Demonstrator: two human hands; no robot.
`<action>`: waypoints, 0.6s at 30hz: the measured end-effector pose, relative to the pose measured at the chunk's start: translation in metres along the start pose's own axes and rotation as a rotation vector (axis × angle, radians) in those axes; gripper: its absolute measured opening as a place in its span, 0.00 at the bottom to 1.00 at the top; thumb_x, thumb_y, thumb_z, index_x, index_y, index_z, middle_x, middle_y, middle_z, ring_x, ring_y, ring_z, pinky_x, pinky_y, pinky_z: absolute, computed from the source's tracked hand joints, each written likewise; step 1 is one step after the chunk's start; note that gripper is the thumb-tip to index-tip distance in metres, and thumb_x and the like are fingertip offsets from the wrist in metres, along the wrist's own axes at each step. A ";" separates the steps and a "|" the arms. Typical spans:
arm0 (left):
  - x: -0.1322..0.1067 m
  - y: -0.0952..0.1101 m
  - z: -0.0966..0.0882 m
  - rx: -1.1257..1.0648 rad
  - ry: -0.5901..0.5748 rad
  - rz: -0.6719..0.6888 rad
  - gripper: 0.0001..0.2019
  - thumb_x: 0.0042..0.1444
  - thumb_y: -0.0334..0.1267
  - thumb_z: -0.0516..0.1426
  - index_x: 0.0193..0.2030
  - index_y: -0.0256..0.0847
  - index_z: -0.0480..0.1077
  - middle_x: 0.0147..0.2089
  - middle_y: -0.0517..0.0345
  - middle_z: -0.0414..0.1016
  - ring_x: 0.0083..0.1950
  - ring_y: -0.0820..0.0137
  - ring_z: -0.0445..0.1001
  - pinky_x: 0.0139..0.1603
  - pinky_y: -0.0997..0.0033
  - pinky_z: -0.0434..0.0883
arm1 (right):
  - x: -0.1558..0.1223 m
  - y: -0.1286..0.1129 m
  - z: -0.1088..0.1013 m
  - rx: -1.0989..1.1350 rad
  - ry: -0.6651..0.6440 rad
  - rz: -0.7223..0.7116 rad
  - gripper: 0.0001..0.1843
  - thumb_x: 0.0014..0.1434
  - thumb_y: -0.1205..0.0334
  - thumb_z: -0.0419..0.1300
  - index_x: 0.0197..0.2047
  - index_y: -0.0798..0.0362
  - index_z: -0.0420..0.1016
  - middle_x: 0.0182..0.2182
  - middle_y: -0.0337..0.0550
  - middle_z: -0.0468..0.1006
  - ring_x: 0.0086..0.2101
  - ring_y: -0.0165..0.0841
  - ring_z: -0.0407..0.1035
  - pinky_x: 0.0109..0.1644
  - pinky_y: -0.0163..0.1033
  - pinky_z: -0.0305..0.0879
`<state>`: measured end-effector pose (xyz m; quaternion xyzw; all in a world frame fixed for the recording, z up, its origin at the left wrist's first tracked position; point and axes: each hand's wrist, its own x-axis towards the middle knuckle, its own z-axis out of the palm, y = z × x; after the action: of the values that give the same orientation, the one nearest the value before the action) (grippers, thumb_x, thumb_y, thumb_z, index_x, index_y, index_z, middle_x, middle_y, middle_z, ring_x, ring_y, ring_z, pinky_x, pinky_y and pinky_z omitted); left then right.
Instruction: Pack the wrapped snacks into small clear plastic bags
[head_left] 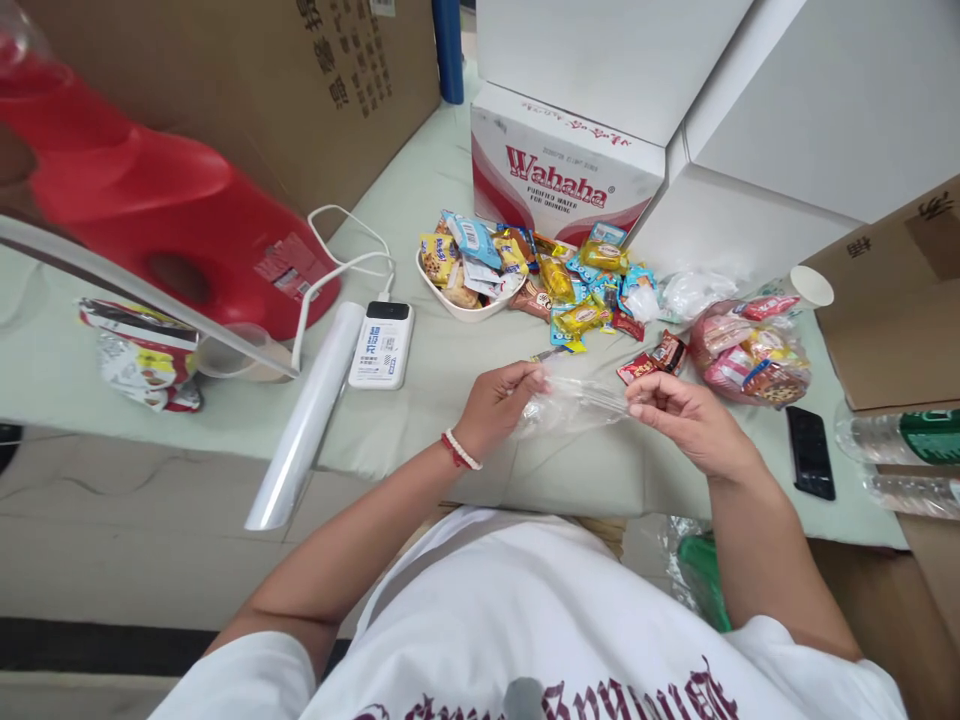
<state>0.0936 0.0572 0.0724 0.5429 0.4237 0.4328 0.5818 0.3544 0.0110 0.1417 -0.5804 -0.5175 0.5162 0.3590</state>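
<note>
My left hand (501, 402) and my right hand (679, 415) each pinch one end of an empty clear plastic bag (571, 405), held stretched between them just above the pale green table (420, 410). Beyond the bag lie many wrapped snacks (581, 290), some heaped in a white bowl (463, 300). A tied clear bag full of snacks (750, 352) sits to the right of my right hand.
A Wahaha carton (562, 170) and white boxes stand at the back. A white power bank (382, 345) with cable, a clear roll (307, 420) and a red plastic object (150, 200) are at left. A black phone (810, 452), paper cup (811, 287) and water bottles (900, 440) are at right.
</note>
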 end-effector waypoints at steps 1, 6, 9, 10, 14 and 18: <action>-0.002 0.001 -0.002 -0.043 0.010 -0.023 0.23 0.57 0.62 0.62 0.35 0.42 0.80 0.34 0.54 0.82 0.39 0.63 0.78 0.45 0.66 0.72 | 0.003 -0.002 -0.005 -0.046 -0.010 -0.008 0.15 0.49 0.52 0.78 0.35 0.50 0.83 0.31 0.41 0.78 0.35 0.35 0.68 0.41 0.40 0.68; -0.007 0.001 0.004 -0.212 0.128 -0.080 0.24 0.59 0.64 0.61 0.37 0.41 0.77 0.28 0.57 0.77 0.30 0.68 0.74 0.35 0.69 0.72 | 0.020 0.003 -0.007 0.021 0.177 -0.118 0.20 0.52 0.45 0.76 0.42 0.48 0.83 0.36 0.41 0.79 0.37 0.34 0.70 0.42 0.40 0.69; -0.009 0.002 0.012 -0.110 0.301 -0.037 0.24 0.63 0.63 0.57 0.43 0.42 0.77 0.30 0.56 0.80 0.32 0.67 0.76 0.37 0.68 0.72 | 0.019 0.019 0.022 0.219 0.388 -0.104 0.28 0.52 0.33 0.71 0.44 0.46 0.81 0.41 0.43 0.79 0.39 0.35 0.71 0.42 0.40 0.70; -0.010 0.003 0.015 -0.061 0.342 -0.012 0.24 0.64 0.63 0.56 0.45 0.42 0.77 0.32 0.55 0.81 0.33 0.66 0.77 0.38 0.68 0.73 | 0.016 0.025 0.037 0.275 0.395 -0.069 0.31 0.51 0.30 0.69 0.44 0.47 0.81 0.43 0.44 0.79 0.41 0.36 0.72 0.42 0.41 0.71; -0.015 -0.001 0.023 0.015 0.367 0.037 0.28 0.65 0.64 0.53 0.52 0.41 0.77 0.39 0.52 0.83 0.36 0.65 0.78 0.39 0.67 0.74 | 0.011 0.046 0.093 0.313 0.312 0.007 0.28 0.49 0.35 0.73 0.42 0.49 0.80 0.40 0.43 0.79 0.41 0.36 0.71 0.46 0.40 0.69; -0.010 -0.013 0.017 -0.111 0.376 -0.055 0.30 0.64 0.66 0.52 0.53 0.40 0.74 0.38 0.51 0.83 0.33 0.66 0.80 0.37 0.67 0.75 | 0.021 0.049 0.111 0.327 0.422 -0.109 0.20 0.55 0.41 0.71 0.34 0.49 0.74 0.31 0.36 0.73 0.34 0.31 0.65 0.44 0.37 0.65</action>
<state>0.1077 0.0431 0.0601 0.4076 0.5151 0.5333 0.5330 0.2562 0.0079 0.0666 -0.5807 -0.3716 0.4403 0.5752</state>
